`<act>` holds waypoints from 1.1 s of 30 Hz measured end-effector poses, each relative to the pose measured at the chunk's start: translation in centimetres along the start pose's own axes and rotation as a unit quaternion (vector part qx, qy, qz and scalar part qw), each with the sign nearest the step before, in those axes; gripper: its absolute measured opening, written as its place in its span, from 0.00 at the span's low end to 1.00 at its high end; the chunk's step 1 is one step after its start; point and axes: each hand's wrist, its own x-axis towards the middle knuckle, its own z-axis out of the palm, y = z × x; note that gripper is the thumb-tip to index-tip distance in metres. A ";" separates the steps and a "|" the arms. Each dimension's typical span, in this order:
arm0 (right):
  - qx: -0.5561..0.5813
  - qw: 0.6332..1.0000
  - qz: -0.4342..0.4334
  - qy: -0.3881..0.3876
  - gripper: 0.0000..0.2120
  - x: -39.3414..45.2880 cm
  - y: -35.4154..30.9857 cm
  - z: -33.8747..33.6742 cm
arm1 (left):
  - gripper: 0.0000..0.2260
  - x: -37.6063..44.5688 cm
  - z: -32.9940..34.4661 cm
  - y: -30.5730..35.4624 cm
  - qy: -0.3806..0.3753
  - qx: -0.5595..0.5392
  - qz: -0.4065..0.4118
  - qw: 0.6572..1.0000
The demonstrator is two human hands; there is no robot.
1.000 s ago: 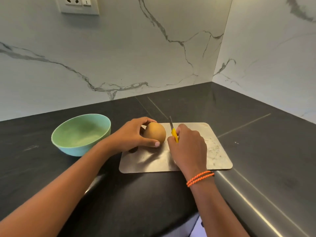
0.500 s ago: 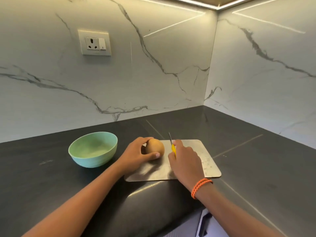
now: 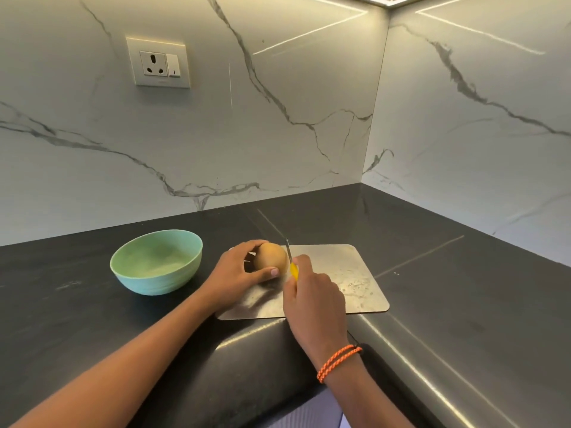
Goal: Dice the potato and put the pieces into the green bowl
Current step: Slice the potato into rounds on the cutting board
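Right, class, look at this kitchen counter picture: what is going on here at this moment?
A person is about to cut a potato on a metal cutting board. The left hand grips the whole, uncut potato, while the right hand holds a yellow-handled knife with its blade beside the potato. The green bowl stands on the dark counter to the left, holding no pieces yet.

knife [image 3: 288, 250] blade now against potato [image 3: 271, 257]
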 end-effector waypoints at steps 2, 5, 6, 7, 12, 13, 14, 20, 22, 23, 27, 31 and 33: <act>0.002 1.000 0.000 -0.001 0.15 -0.1 0.1 0.0 | 0.29 -0.1 0.1 0.0 0.001 0.002 0.005 1.000; 0.007 1.000 -0.008 -0.005 0.17 -0.1 0.0 0.0 | 0.29 0.0 0.1 -0.4 0.003 -0.006 0.006 1.000; 0.007 1.000 -0.011 -0.008 0.18 -0.1 0.0 0.1 | 0.28 0.0 0.1 -0.4 0.004 -0.008 0.005 1.000; 0.006 1.000 -0.012 -0.011 0.18 0.0 0.0 0.1 | 0.28 0.1 0.1 -0.4 0.003 -0.010 0.006 1.000; -0.017 0.999 -0.009 -0.032 0.17 0.2 0.5 -0.1 | 0.28 0.5 0.2 -0.8 -0.004 -0.018 0.006 1.000; -0.023 0.999 -0.010 -0.048 0.16 0.1 0.5 -0.1 | 0.28 0.6 0.2 -0.9 -0.003 -0.016 0.006 1.000; -0.029 0.997 -0.012 -0.065 0.15 0.0 0.4 -0.2 | 0.27 0.6 0.2 -0.9 -0.004 -0.016 0.005 1.000; -0.034 0.997 0.019 -0.060 0.16 -0.1 0.1 0.0 | 0.29 0.4 0.1 -0.8 -0.013 -0.025 -0.016 0.999; -0.032 0.998 0.032 -0.038 0.16 -0.1 0.1 -0.1 | 0.30 0.4 0.1 -0.7 -0.012 -0.023 -0.014 1.000; -0.029 0.999 0.033 -0.026 0.17 -0.1 0.0 -0.2 | 0.30 0.4 0.0 -0.7 -0.012 -0.022 -0.014 1.000; -0.012 1.000 0.006 0.004 0.18 -0.4 -0.5 -0.1 | 0.29 0.4 0.0 -0.7 -0.008 -0.024 -0.015 1.000; -0.011 1.000 -0.004 0.007 0.18 -0.4 -0.5 0.1 | 0.29 0.5 0.0 -0.6 -0.010 -0.020 -0.015 1.000; -0.005 1.000 -0.007 -0.005 0.19 -0.3 -0.4 0.0 | 0.29 0.6 0.1 -0.5 -0.010 -0.015 -0.015 1.000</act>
